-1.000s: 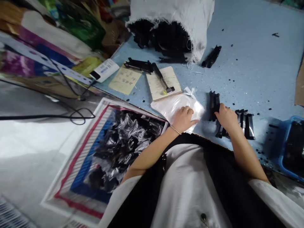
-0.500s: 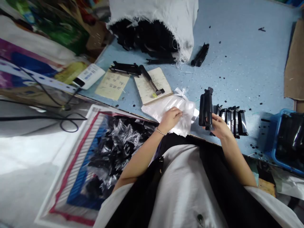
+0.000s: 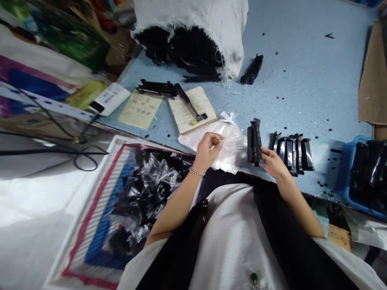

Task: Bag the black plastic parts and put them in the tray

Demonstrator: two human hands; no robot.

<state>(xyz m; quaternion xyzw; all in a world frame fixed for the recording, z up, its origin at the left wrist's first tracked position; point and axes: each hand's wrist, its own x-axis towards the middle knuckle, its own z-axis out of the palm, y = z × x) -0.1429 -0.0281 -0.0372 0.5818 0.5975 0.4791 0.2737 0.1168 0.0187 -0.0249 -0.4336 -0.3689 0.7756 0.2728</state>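
My left hand [image 3: 209,149] is over a stack of clear plastic bags [image 3: 231,141] at the table's front edge. Its thumb and fingertips pinch the edge of a bag, and the film looks drawn out in creases toward them. In my right hand [image 3: 273,162] is a black plastic part [image 3: 254,141], long and ridged, held upright by its lower end just right of the bags. A row of several similar glossy black parts [image 3: 292,155] lies on the table beyond that hand. My right fingers are partly hidden behind the part.
A white woven sack [image 3: 193,16] spills black parts at the back. A small hammer [image 3: 190,104] rests on a wooden board [image 3: 184,121]. Below left, a crate [image 3: 99,217] holds bagged black parts. A blue basket [image 3: 350,173] stands at the right.
My left hand has drawn back leftward, its fingertips pinching the bag film. My right hand has brought the black part slightly left, closer to the bags.
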